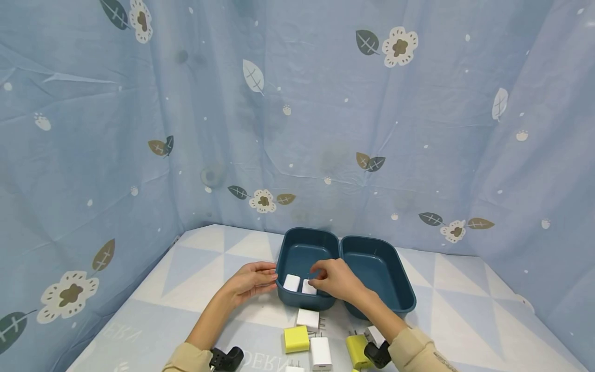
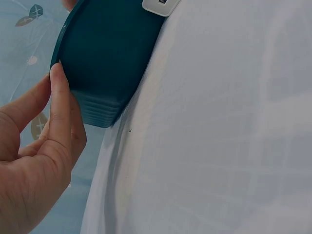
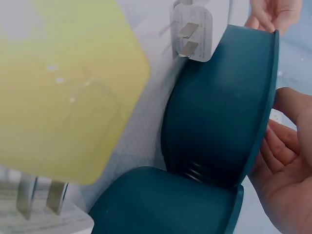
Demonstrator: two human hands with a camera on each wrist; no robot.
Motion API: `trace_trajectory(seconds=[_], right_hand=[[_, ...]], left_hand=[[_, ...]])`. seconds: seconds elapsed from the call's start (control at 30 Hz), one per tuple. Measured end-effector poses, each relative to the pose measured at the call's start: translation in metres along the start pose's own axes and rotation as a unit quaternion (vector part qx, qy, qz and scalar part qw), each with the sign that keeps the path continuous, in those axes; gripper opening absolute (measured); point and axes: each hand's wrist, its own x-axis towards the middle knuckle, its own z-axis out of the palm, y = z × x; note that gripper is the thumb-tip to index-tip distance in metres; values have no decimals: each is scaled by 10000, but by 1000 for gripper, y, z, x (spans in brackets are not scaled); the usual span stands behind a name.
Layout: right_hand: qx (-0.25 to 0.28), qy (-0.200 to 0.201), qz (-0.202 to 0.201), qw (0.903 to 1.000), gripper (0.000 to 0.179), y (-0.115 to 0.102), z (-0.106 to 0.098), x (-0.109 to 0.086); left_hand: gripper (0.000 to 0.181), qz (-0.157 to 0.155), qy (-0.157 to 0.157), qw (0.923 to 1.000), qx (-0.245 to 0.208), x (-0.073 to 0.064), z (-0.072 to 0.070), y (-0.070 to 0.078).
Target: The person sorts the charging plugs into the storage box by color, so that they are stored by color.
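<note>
My right hand (image 1: 338, 279) reaches over the front rim of the left blue bin (image 1: 309, 301), its thumb and fingers pinching a white charger (image 1: 308, 287) low inside. Part of that white charger (image 3: 276, 116) shows between thumb and fingers in the right wrist view. Beside it in the bin lies another white charger (image 1: 292, 283). At the bin's left side, my left hand (image 1: 253, 281) touches the rim with fairly straight fingers. The left wrist view has its fingertips (image 2: 57, 73) against the rim and outer wall.
A second blue bin (image 1: 406, 289) stands against the first one's right side. In front lie white chargers (image 1: 321, 354) and yellow chargers (image 1: 296, 339), several in all, prongs showing on some. A patterned cloth covers the table (image 1: 195, 289); a blue curtain (image 1: 297, 129) hangs behind.
</note>
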Motion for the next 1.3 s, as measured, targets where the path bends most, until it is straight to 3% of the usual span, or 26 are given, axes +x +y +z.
trace_trajectory(seconds=[0.47,0.9,1.3], right_hand=[[382,376,-66,9985,26,-12,-17,-23],[1110,206,323,9931,30,-29,-22,-51],[1421,-403,384,9883,32,-29,-14,-75]], left_hand=[[46,37,-71,10000,7,1,-2,-2],[45,37,5,10000,-8,2,-2,-3],[46,22,-69,10000,-9,2,-2,-2]])
